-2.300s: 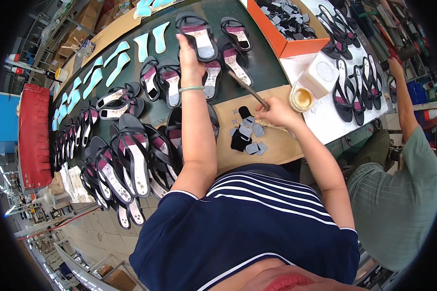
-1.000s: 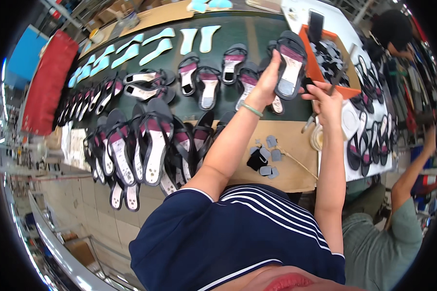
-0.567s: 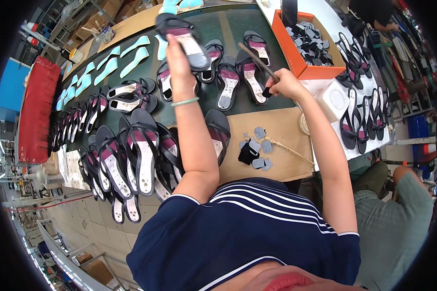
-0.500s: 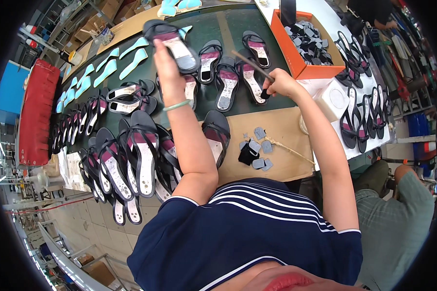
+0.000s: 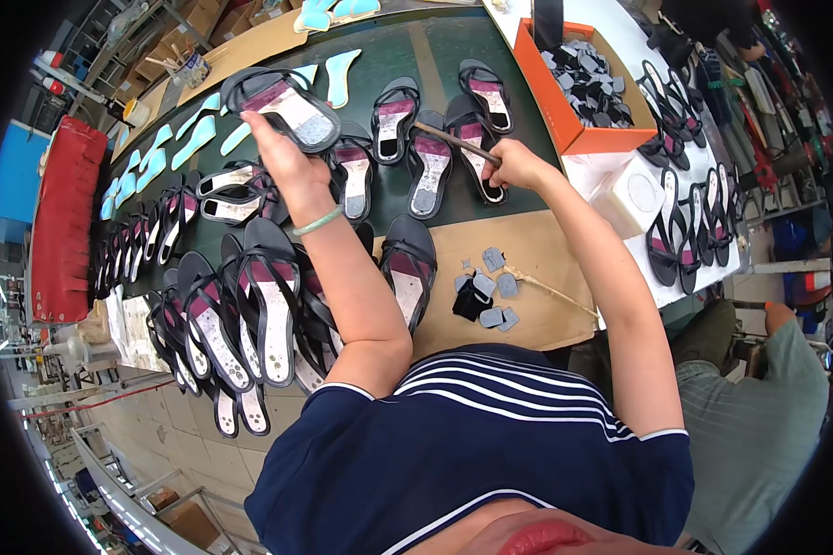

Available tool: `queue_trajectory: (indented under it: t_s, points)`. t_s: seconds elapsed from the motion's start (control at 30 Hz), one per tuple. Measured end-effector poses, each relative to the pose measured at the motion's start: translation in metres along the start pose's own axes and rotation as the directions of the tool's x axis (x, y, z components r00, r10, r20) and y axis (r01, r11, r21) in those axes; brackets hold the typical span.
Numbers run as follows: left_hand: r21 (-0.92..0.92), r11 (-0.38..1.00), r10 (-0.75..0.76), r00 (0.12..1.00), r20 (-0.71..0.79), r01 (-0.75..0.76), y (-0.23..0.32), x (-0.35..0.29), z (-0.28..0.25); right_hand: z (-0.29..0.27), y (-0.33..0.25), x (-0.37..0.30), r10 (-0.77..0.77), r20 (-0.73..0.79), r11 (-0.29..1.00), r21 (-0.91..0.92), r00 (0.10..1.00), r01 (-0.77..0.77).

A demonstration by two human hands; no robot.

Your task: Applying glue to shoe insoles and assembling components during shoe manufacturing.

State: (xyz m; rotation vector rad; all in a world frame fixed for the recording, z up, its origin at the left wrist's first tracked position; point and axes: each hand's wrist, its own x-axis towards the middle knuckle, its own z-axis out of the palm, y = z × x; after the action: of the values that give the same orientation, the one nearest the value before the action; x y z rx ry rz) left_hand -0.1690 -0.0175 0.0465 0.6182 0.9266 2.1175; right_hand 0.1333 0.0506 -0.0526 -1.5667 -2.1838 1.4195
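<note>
Sandal (image 5: pixel 292 109) clamped in your left grip (image 5: pixel 292 171), held up above the green surface (image 5: pixel 453 48), heel end toward your right. Your right grip (image 5: pixel 522 166) pinches a thin stick (image 5: pixel 455 142) over other sandals (image 5: pixel 428 178); grey pads (image 5: pixel 507 285) lie on brown paper (image 5: pixel 548 245) nearer you, orange box (image 5: pixel 611 141) beyond.

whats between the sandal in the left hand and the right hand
Head view: black sandals on the green tabletop and the right hand's stick.

Tilted black sandal (image 5: pixel 292 109) and brown stick (image 5: pixel 458 144) aloft
</note>
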Motion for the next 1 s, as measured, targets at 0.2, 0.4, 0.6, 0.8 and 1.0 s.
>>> queue_trajectory:
  t_s: [0.2, 0.4, 0.6, 0.8, 1.0]
  points:
    - [-0.052, 0.99, -0.127, 0.992, 0.01, 0.128, -0.043, -0.005, 0.019, 0.008, 0.015, -0.008, -0.224, -0.331, 0.971, -0.157, 0.916, 0.181]
    - [-0.285, 0.79, -0.489, 0.838, 0.242, 0.543, -0.093, -0.026, 0.035, -0.019, -0.044, -0.091, 0.049, -0.373, 0.806, 0.563, 0.927, 0.184]
    - [-0.416, 0.882, -0.325, 0.926, -0.192, 0.223, -0.111, 0.049, -0.002, -0.036, -0.05, -0.185, -0.055, -0.455, 0.709, 0.609, 0.889, 0.356]
    - [-0.487, 0.873, -0.251, 0.852, -0.46, -0.006, -0.076, 0.118, -0.05, -0.036, -0.013, -0.237, -0.008, -0.549, 0.68, 0.609, 0.835, 0.407]
    - [-0.507, 0.835, -0.386, 0.884, -0.262, 0.215, -0.065, 0.101, -0.044, -0.034, -0.003, -0.254, 0.0, -0.601, 0.637, 0.616, 0.799, 0.463]
